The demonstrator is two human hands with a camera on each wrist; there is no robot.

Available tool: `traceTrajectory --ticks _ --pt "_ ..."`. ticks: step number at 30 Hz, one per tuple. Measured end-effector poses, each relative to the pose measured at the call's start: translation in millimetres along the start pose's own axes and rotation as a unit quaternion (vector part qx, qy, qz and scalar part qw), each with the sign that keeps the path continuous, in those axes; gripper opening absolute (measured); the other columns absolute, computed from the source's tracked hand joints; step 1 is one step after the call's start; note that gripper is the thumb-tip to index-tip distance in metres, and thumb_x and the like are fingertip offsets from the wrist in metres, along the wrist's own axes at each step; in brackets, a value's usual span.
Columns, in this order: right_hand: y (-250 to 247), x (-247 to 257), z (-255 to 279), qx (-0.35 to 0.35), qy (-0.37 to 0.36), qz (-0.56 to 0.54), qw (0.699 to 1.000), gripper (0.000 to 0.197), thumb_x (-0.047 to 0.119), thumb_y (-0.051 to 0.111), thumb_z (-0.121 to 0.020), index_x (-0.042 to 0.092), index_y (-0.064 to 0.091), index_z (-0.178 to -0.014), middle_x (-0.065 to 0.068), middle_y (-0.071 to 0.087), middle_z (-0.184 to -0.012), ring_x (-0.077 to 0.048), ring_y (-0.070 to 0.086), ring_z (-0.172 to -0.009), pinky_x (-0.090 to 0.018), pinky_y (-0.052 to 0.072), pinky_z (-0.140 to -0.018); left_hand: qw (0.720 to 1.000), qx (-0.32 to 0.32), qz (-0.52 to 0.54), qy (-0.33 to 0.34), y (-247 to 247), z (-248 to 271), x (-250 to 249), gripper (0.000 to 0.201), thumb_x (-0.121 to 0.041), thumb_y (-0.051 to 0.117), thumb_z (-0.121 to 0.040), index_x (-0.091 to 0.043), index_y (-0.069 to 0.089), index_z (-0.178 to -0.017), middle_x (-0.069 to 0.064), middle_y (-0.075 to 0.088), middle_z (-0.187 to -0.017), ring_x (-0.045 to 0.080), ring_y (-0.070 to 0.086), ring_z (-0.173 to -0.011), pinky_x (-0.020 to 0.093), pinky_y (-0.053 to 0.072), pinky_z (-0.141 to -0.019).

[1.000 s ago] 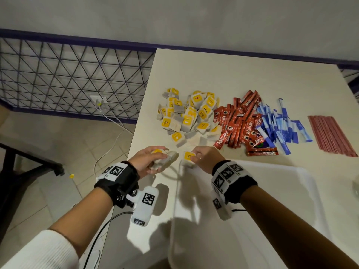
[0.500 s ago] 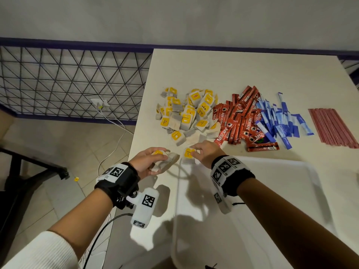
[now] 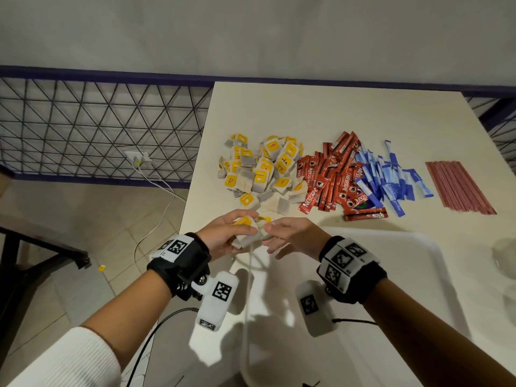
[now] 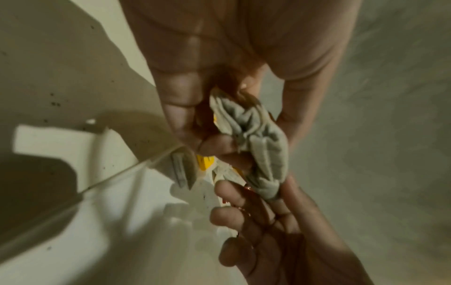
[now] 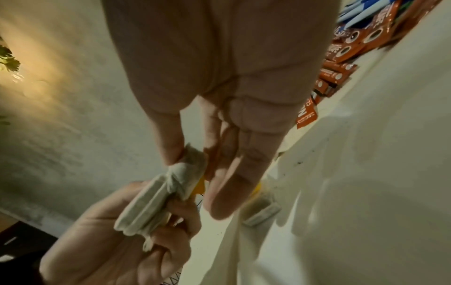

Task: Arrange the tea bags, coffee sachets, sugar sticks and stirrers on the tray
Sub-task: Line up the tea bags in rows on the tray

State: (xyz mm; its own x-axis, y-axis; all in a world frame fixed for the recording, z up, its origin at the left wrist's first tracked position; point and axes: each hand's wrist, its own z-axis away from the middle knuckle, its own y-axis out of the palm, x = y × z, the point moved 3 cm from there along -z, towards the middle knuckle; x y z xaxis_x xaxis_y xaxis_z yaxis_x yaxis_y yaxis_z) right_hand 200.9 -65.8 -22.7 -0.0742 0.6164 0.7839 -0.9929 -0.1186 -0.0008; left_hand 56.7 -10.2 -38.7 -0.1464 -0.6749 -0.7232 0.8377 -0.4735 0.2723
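- Our left hand (image 3: 223, 233) grips a tea bag bundle (image 3: 247, 231); our right hand (image 3: 290, 236) pinches its 3 o'clock end.
- Loose bags could slip out past the tray (image 3: 405, 275) rim at 12 o'clock.

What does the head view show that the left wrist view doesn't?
Head only: the loose tea bag pile, coffee sachets, blue sugar sticks and red stirrers on the table, none yet on the tray.
Left wrist only: the crumpled undersides of the held tea bags.
Both: the left hand gripping that bunch and the right hand touching it.
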Motion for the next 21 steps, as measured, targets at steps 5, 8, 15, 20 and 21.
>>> traceTrajectory --ticks 5,8,15,20,21 --pt "-5.1 -4.4 7.6 -0.039 -0.002 -0.020 0.999 0.007 0.008 0.059 -0.088 0.003 0.056 -0.093 -0.011 0.064 -0.073 -0.010 0.061 -0.053 -0.023 0.054 -0.054 0.999 0.004 0.048 0.026 5.5 3.1 6.2 0.036 0.009 0.049 -0.086 -0.019 0.059 -0.107 -0.001 0.065 -0.103 0.011 0.062 -0.070 0.018 0.047 -0.048" --pt "-8.2 -4.3 12.6 -0.059 -0.005 -0.055 0.997 0.016 0.001 0.056 -0.088 0.002 0.050 -0.104 -0.015 0.059 -0.072 -0.013 0.061 -0.050 -0.024 0.055 -0.051 0.993 -0.021 0.115 0.026 2.3 7.2 7.7 0.032 0.009 0.047 -0.087 -0.017 0.060 -0.102 0.006 0.064 -0.091 0.010 0.063 -0.059 0.018 0.049 -0.046" --pt "-5.6 -1.1 21.1 -0.069 -0.028 -0.106 0.992 0.023 -0.001 0.056 -0.087 0.016 0.059 -0.102 -0.006 0.063 -0.074 -0.018 0.060 -0.059 -0.029 0.055 -0.057 0.989 -0.005 0.148 -0.007 4.8 17.6 16.0 0.018 -0.018 0.061 -0.077 -0.015 0.062 -0.095 0.004 0.066 -0.078 0.015 0.055 -0.064 0.022 0.043 -0.055" --pt "1.3 3.5 20.7 -0.057 -0.018 -0.104 0.993 0.028 -0.002 0.053 -0.088 0.013 0.050 -0.111 -0.010 0.059 -0.075 -0.019 0.057 -0.059 -0.028 0.053 -0.055 0.995 -0.001 0.095 -0.007 7.0 19.6 23.6 0.024 -0.009 0.063 -0.075 -0.016 0.064 -0.098 0.006 0.064 -0.086 0.017 0.056 -0.077 0.022 0.050 -0.060" --pt "2.0 4.1 20.8 -0.056 -0.014 -0.095 0.994 0.027 -0.003 0.052 -0.088 0.012 0.048 -0.111 -0.011 0.058 -0.076 -0.019 0.056 -0.059 -0.028 0.052 -0.053 0.996 0.000 0.086 -0.005 7.3 19.6 24.0 0.027 -0.008 0.064 -0.073 -0.015 0.064 -0.099 0.007 0.064 -0.088 0.017 0.057 -0.078 0.022 0.052 -0.063"
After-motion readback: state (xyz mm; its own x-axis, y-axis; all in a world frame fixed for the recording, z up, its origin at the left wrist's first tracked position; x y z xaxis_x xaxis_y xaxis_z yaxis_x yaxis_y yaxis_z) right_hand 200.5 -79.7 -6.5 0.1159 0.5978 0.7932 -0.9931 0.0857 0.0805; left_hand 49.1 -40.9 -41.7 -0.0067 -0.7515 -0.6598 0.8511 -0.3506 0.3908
